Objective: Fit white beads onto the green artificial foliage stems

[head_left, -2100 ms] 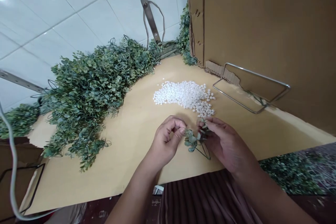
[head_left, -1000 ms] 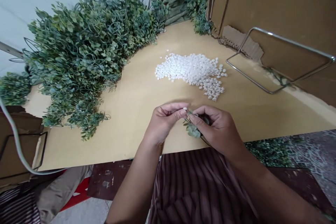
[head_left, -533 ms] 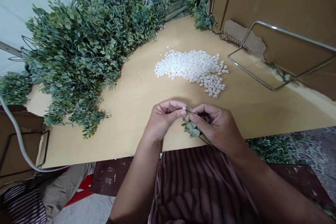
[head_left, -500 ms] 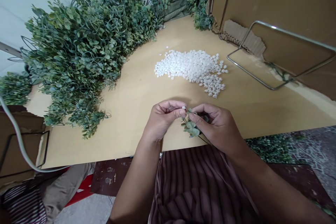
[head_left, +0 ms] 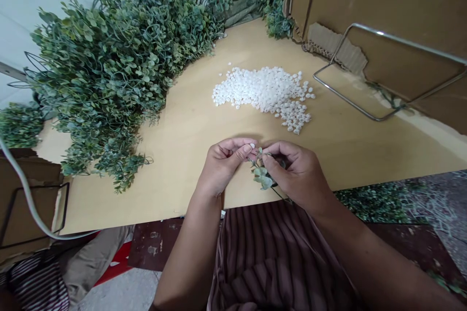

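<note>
Above the tabletop point(head_left: 175, 155), close together:
your left hand point(head_left: 222, 166) pinches a white piece point(head_left: 252, 146), your right hand point(head_left: 295, 165) a leafy sprig point(head_left: 263, 181), presumably to steady it.

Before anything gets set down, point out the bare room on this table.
Bare table lies between the leaf pile and the left hand, and between the right hand and the wire frame. It is crowded at the heap of white bits and between the hands, around the sprig.
</note>
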`<state>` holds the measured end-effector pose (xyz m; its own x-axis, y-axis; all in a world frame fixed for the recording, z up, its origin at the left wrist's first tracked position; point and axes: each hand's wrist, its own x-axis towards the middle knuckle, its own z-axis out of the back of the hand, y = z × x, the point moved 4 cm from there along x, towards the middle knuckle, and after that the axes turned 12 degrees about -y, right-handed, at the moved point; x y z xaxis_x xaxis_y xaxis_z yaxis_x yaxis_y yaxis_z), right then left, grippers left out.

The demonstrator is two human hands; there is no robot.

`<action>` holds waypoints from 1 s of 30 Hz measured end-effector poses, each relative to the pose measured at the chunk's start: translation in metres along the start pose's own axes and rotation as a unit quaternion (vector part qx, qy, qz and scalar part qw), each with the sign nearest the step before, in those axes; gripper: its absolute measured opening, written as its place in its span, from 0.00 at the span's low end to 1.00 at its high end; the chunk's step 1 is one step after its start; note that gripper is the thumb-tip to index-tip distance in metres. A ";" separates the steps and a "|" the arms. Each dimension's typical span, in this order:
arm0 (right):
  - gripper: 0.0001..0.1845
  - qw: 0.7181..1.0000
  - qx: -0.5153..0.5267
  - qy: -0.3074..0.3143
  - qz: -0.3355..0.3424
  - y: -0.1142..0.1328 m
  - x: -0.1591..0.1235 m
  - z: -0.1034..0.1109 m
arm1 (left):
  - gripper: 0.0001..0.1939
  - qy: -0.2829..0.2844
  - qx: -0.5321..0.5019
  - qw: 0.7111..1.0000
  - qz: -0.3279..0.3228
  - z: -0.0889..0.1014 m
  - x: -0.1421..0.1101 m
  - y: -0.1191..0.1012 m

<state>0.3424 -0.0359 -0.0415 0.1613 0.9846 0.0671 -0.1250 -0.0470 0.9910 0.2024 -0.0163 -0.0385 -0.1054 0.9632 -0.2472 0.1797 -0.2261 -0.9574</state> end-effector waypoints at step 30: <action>0.05 0.999 -0.005 -0.031 0.014 0.000 -0.001 -0.001 | 0.11 -0.016 0.019 1.000 -0.003 0.001 0.001 0.000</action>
<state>0.3412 -0.0371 -0.0415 0.2184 0.9704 0.1027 -0.1400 -0.0730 0.9875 0.2012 -0.0151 -0.0390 -0.1380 0.9596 -0.2451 0.1411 -0.2259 -0.9639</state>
